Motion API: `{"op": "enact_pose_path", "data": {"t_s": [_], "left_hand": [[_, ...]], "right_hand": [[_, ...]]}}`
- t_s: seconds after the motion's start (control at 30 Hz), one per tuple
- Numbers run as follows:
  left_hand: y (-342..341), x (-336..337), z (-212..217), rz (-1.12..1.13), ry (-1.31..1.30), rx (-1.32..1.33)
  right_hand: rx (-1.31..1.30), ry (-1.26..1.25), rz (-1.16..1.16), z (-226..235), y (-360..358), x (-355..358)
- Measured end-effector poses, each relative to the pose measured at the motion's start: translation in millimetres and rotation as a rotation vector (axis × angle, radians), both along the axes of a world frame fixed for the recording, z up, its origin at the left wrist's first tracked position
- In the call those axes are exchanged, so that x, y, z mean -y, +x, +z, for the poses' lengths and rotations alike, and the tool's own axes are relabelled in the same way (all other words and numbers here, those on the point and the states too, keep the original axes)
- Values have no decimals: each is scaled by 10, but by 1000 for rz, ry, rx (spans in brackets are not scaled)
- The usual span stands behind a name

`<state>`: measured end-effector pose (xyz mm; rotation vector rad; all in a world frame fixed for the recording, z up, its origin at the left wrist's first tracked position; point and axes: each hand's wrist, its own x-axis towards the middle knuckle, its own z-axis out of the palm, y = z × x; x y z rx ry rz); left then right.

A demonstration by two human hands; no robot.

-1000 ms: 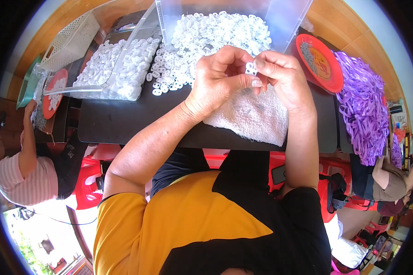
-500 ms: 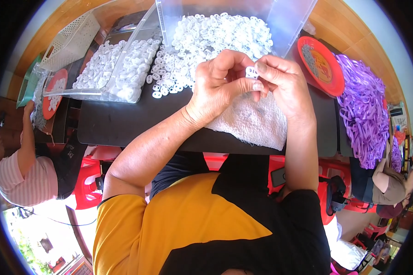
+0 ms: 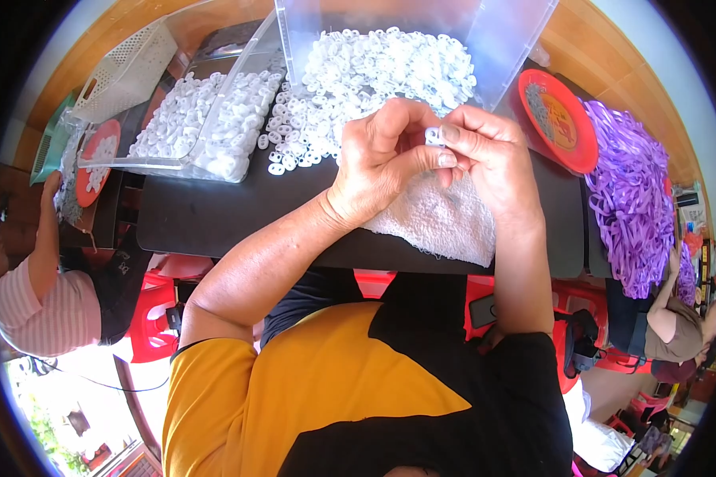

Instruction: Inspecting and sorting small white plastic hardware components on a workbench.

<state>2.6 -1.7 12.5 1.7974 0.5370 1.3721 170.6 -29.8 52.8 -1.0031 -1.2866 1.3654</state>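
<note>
A small white plastic piece with holes is pinched between my two hands above the table. My left hand has its fingers curled in on the piece from the left. From the right, my right hand grips it between thumb and bent fingers. Fingertips cover much of the piece, so anything else tucked in them is hidden. A pale towel lies under my hands. Just beyond them, a heap of similar white pieces spills from a clear plastic bin lying open toward me.
Left of the heap stands a clear box of white pieces. A red plate with small metal parts and a pile of purple straps lie at the right. Other people sit at both sides, one with a striped sleeve. A perforated basket stands far left.
Both hands keep their hold on the white piece; it has turned slightly and is more covered by my right thumb. The whole view has shifted a little. At the right, a person's arm has risen toward the straps.
</note>
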Motion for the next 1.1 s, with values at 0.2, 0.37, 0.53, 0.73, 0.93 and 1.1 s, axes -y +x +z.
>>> {"op": "enact_pose_path", "data": {"t_s": [0.2,0.37,0.53,0.73,0.93,1.1], "left_hand": [[-31,34,47,-25,-9,13],[-37,37,63,-71,-35,42],[-50,23,80,-103,-56,37],[-76,29,157,-143,-71,-5],[14,-14,132,-204,-189,138],[-4,-22,45,-142,-146,169]], "right_hand": [[-127,-29,56,-38,-22,1],[-167,-65,79,-68,-15,-8],[-224,-80,100,-111,-21,-26],[-214,-61,132,-134,-10,-49],[-277,-63,85,-143,11,-101],[-98,10,-12,-61,-26,-81]]}}
